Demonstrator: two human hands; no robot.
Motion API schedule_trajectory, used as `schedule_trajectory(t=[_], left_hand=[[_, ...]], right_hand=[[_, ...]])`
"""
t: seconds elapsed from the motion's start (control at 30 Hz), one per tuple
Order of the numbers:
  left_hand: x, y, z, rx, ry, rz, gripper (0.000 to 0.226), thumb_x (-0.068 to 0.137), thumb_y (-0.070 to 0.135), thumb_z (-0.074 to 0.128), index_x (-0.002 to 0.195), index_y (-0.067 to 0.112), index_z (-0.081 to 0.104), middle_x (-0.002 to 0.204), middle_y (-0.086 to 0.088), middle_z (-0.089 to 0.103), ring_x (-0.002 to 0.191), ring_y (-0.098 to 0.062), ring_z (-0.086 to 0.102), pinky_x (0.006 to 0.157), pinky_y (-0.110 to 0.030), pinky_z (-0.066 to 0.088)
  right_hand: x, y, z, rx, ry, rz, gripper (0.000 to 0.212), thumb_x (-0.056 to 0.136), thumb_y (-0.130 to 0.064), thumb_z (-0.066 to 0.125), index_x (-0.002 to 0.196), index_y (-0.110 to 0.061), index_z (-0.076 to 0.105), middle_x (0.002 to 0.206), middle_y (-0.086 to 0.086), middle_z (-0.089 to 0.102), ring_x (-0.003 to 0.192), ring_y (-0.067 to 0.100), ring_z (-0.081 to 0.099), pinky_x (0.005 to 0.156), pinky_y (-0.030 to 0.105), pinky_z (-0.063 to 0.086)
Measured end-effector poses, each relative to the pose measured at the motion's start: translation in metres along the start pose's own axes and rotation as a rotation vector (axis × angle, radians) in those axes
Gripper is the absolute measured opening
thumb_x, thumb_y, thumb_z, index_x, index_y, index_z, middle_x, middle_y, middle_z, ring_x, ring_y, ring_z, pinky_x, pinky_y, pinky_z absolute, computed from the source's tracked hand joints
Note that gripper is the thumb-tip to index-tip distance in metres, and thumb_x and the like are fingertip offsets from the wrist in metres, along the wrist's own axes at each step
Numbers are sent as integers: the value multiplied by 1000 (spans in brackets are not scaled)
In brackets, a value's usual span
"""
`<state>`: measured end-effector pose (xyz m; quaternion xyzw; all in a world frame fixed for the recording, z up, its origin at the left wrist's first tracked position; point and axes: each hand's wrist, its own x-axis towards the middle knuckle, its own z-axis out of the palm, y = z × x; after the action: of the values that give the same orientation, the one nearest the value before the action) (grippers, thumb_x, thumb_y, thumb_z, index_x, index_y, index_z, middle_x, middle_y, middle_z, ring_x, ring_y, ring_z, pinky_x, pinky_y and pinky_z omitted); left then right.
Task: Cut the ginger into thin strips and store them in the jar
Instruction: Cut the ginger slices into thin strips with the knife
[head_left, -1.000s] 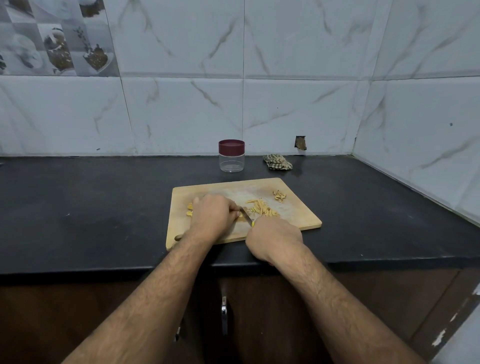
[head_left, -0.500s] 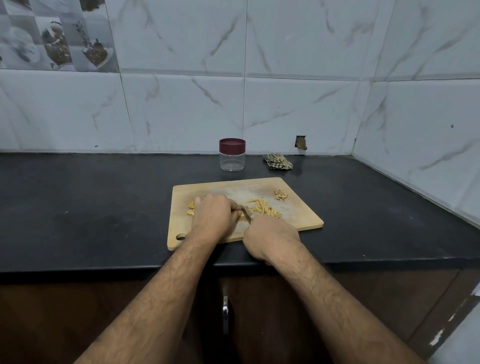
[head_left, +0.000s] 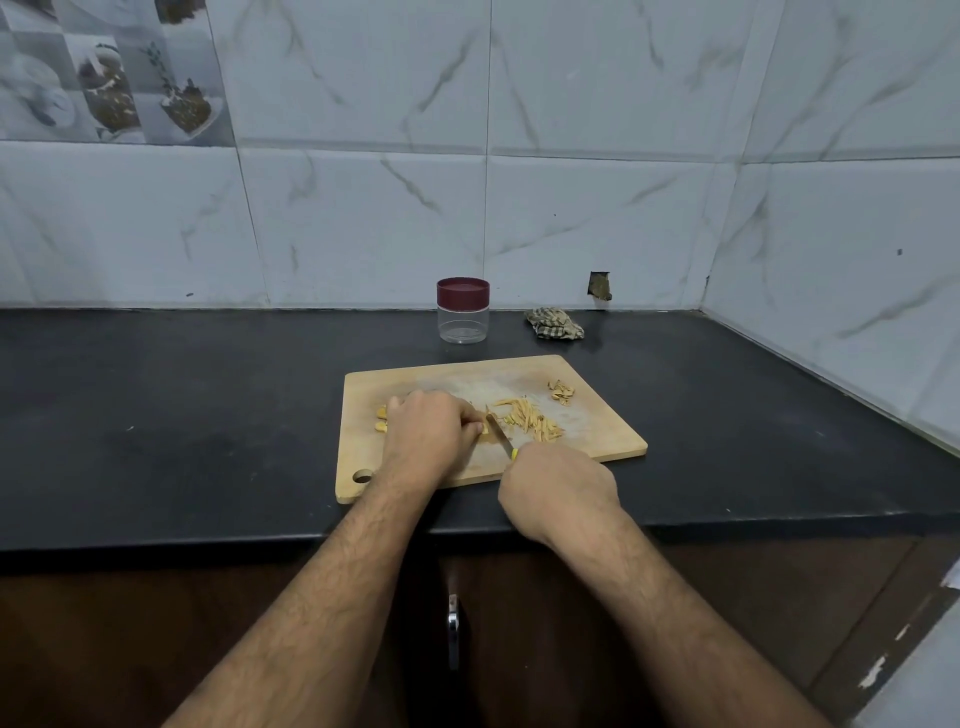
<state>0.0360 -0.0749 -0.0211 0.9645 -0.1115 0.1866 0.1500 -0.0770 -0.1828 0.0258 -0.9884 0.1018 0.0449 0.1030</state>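
Marbled white tiles back a black desk (head_left: 156, 415) in a kitchen corner. On it lies a wooden cutting board (head_left: 597, 441). The left hand (head_left: 431, 436) presses down on a ginger piece (head_left: 485, 429), fingers curled over it in a narrow grip, with two more ginger chunks (head_left: 382, 420) showing just past its left side. The right hand (head_left: 558, 488) has its grip closed around a yellow-handled knife (head_left: 500, 435), whose blade stands against the held piece. Cut ginger strips (head_left: 530, 422) are heaped just right of the blade, and a small pile of peelings (head_left: 561, 391) sits farther right. Behind the board stands a clear jar (head_left: 463, 318), its maroon lid on, with a crumpled cloth (head_left: 554, 323) nearby.
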Motion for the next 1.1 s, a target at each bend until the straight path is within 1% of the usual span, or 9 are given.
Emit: schedule_trajectory(t=[0.17,0.3,0.33,0.43,0.5,0.6,0.7,0.83,1.1], left_hand=[[0,0,-1,20,-14,2,21,96,43,56,108,39,73,104,11,71,106,-19,55,92,-40,33],[1,0,0,13,-15,3,22,96,43,56,108,39,73,105,12,71,106,-18,55,91,-40,34],[1,0,0,12,-14,5,21,96,43,56,108,39,74,105,12,71,106,-18,55,91,-40,34],[2,-1,1,2,-13,8,21,95,42,57,107,40,74,105,12,71,107,-19,54,91,-40,34],[1,-2,1,0,-12,6,21,95,42,57,106,40,74,105,12,71,106,-19,54,91,-40,34],[1,-1,1,13,-6,1,21,95,43,57,107,39,74,106,11,71,107,-20,54,92,-40,34],[1,-1,1,18,5,-8,21,95,44,57,106,38,74,105,11,72,108,-20,55,92,-40,34],[0,-1,1,-1,22,-18,20,94,45,59,102,36,75,102,12,72,105,-19,55,92,-40,33],[0,-3,1,-83,-10,-50,20,91,36,58,90,35,78,94,11,72,100,-19,56,91,-41,32]], right_hand=[[5,-6,0,21,-4,-3,29,99,-20,42,122,-14,59,115,5,62,88,23,50,75,33,43],[8,-8,-1,4,-20,1,28,97,-18,45,121,-15,60,99,3,55,86,22,51,73,33,43],[8,-10,-1,-8,-23,-3,28,97,-17,46,121,-15,60,99,3,56,87,22,52,73,33,44],[9,-16,-1,-48,-13,-36,29,97,-15,49,123,-15,60,114,4,63,99,23,59,83,35,51],[9,-18,0,-58,-13,-44,29,97,-15,50,124,-15,60,118,4,63,105,23,60,87,36,52],[6,-12,4,-53,-33,-14,28,94,-15,52,120,-15,61,108,4,61,92,23,56,76,34,47],[-1,-3,8,-47,-37,12,25,94,-16,50,116,-14,61,103,3,60,84,22,53,72,34,45],[-3,1,5,-40,-22,14,27,96,-18,48,120,-14,60,114,4,62,86,22,51,72,34,43],[2,-5,2,-13,-14,-12,27,96,-17,45,119,-13,58,114,6,62,88,23,51,74,34,45]])
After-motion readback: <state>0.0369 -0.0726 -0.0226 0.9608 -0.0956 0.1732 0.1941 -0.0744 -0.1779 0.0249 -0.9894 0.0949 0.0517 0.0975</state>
